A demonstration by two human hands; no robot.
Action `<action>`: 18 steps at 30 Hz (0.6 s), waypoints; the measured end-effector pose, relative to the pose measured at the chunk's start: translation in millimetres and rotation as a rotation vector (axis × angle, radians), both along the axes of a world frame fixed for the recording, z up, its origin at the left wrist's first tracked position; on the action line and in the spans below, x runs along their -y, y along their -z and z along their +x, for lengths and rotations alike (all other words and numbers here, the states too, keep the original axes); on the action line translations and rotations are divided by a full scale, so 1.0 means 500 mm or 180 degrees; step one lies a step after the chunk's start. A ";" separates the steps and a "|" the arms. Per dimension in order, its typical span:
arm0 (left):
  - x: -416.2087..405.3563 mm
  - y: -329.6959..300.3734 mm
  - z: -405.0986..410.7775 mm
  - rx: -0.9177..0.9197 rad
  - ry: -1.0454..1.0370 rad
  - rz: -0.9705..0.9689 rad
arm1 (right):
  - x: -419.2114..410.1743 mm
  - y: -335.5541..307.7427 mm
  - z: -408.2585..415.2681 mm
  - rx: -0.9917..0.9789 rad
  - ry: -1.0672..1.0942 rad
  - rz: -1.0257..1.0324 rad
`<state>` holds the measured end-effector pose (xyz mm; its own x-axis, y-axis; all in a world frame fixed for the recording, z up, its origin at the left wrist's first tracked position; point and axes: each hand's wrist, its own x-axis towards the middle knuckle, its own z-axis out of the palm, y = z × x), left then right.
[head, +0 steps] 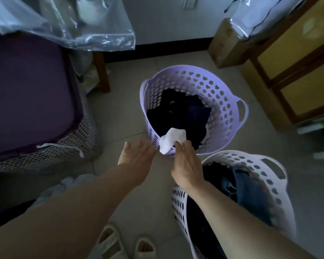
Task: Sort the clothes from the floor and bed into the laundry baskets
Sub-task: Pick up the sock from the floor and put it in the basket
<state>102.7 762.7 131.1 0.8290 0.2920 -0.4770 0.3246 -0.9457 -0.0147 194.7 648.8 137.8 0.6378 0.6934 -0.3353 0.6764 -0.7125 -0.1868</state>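
A: Forearms fill the lower frame, with two pale slippers (126, 245) on the floor (120, 116) between them. Right hand (186, 166) pinches a small white garment (173, 140) at its fingertips; left hand (137, 157) is flat, fingers straight, holding nothing, just beside the cloth.

B: Garment appearance and position?

A: Plain white, crumpled, soft-edged. It hangs over the near rim of the lilac basket (230, 109), partly inside. Cannot tell whether it is a sock or something else.

B: Basket contents?

A: Lilac one, with heart-shaped holes and side handles, holds dark navy and black clothes (178, 113). White basket (273, 176), nearer and to the right, holds dark and blue denim-like fabric (251, 193); the right forearm covers part of it, and the frame cuts off its lower edge.

B: Anything unclear?

A: Left fingertips are motion-blurred. Bed (26, 94) at left has a purple cover; clear plastic sheeting (79, 21) above it hides what lies beneath. Pale cloth (64, 186) by the left arm is indistinct.
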 end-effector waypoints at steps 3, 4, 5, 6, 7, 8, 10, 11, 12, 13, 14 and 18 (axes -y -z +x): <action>0.060 -0.004 0.023 0.0061 0.0201 -0.0032 | 0.075 -0.010 0.002 -0.0031 0.0254 -0.0143; 0.087 -0.006 0.033 0.0053 0.0287 -0.0027 | 0.106 -0.014 0.003 -0.0025 0.0338 -0.0196; 0.102 -0.006 0.038 0.0034 0.0341 -0.0031 | 0.127 -0.015 0.003 -0.0011 0.0400 -0.0242; 0.119 -0.005 0.043 0.0024 0.0392 -0.0039 | 0.149 -0.016 0.004 0.0005 0.0477 -0.0300; 0.138 -0.005 0.050 0.0020 0.0449 -0.0049 | 0.173 -0.019 0.007 0.0030 0.0592 -0.0354; 0.157 -0.005 0.058 0.0017 0.0515 -0.0055 | 0.197 -0.021 0.011 0.0042 0.0737 -0.0394; 0.189 -0.001 0.070 -0.0010 0.0633 -0.0054 | 0.242 -0.020 0.015 0.0022 0.0926 -0.0497; 0.205 0.001 0.076 -0.0016 0.0678 -0.0060 | 0.266 -0.014 0.017 -0.0043 0.0963 -0.0560; 0.219 0.003 0.081 -0.0025 0.0710 -0.0073 | 0.288 -0.008 0.018 -0.0170 0.0974 -0.0641; 0.230 0.006 0.084 -0.0036 0.0735 -0.0082 | 0.306 -0.001 0.017 -0.0347 0.0958 -0.0730; 0.241 0.010 0.084 -0.0067 0.0758 -0.0089 | 0.323 0.004 0.016 -0.0533 0.0921 -0.0848; 0.258 0.024 0.068 -0.0232 0.0761 -0.0087 | 0.354 0.022 -0.001 -0.0909 0.0702 -0.1219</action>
